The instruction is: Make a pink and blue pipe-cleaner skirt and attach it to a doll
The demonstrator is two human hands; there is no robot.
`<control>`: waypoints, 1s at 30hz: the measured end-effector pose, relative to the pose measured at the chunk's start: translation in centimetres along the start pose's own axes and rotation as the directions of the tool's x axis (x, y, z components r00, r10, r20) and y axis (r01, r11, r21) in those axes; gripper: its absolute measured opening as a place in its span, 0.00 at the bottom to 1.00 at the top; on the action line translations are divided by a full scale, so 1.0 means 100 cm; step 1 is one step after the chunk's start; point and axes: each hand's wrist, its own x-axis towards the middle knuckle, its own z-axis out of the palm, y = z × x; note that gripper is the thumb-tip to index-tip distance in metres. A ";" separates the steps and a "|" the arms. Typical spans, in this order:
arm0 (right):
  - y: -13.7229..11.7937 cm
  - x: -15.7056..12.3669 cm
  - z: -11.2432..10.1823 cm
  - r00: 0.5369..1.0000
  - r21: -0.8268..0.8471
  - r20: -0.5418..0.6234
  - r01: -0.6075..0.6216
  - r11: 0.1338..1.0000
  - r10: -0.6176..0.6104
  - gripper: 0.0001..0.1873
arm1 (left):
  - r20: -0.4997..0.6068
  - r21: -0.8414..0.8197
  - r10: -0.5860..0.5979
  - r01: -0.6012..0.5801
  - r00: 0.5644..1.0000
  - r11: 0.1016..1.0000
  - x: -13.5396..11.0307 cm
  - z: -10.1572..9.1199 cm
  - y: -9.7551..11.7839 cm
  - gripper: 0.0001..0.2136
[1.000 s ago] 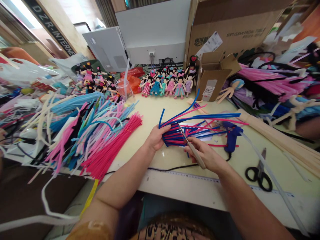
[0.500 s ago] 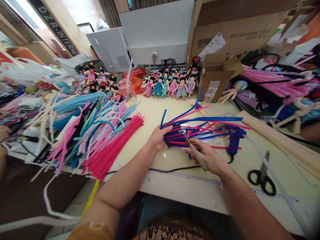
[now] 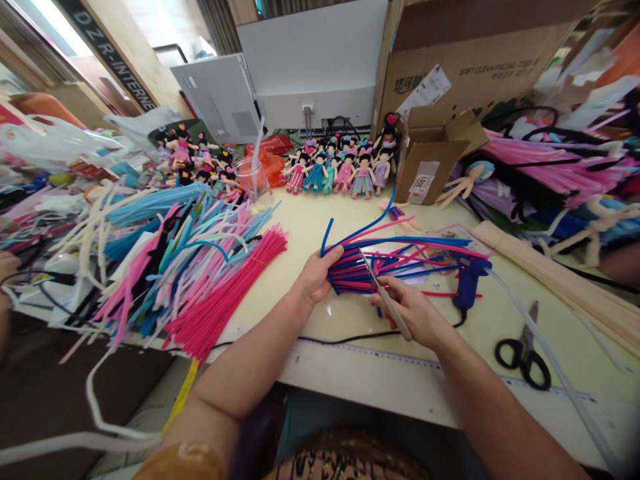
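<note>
My left hand point(image 3: 316, 277) is closed on the left end of a flat row of blue and pink pipe cleaners point(image 3: 350, 273), woven or laid side by side. Their loose ends fan out to the right, and one blue stem curves up. In my right hand point(image 3: 405, 307) is a slim cutting or pinching tool point(image 3: 391, 308) with a pale handle and a narrow metal tip; its exact kind is unclear. The tip lies among the pipe cleaners, just right of my left fingers. A blue glue gun point(image 3: 467, 280) rests beyond my right hand, near the loose ends.
Black-handled scissors point(image 3: 526, 353) lie at the right. A bundle of pink pipe cleaners point(image 3: 230, 290) and mixed coloured ones point(image 3: 200, 247) cover the left. Several small dolls point(image 3: 340, 170) stand at the back beside a cardboard box point(image 3: 425, 177). A black cord point(image 3: 345, 340) crosses the front.
The loose ends on the right have shifted left, and the raised blue stem has swung slightly left and down. Both hands stay nearly in place.
</note>
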 end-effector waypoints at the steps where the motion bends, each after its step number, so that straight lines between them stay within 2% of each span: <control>1: 0.000 0.000 0.001 1.000 -0.010 -0.005 -0.002 1.000 0.002 0.20 | -0.004 0.001 0.003 -0.003 1.000 1.000 0.000 0.000 0.000 0.16; 13: -0.008 -0.004 0.005 1.000 -0.056 -0.017 -0.016 0.998 0.015 0.15 | -0.051 0.002 0.001 -0.001 0.999 1.000 0.002 0.000 0.001 0.14; 23: -0.010 -0.004 0.006 0.992 0.097 0.060 -0.113 0.989 0.107 0.17 | -0.083 -0.009 -0.017 0.016 0.996 1.000 0.005 -0.002 0.001 0.11; 30: -0.010 -0.003 0.003 0.988 0.173 0.111 -0.126 0.977 0.108 0.20 | -0.082 -0.027 -0.004 0.001 0.997 1.000 0.004 -0.001 0.005 0.10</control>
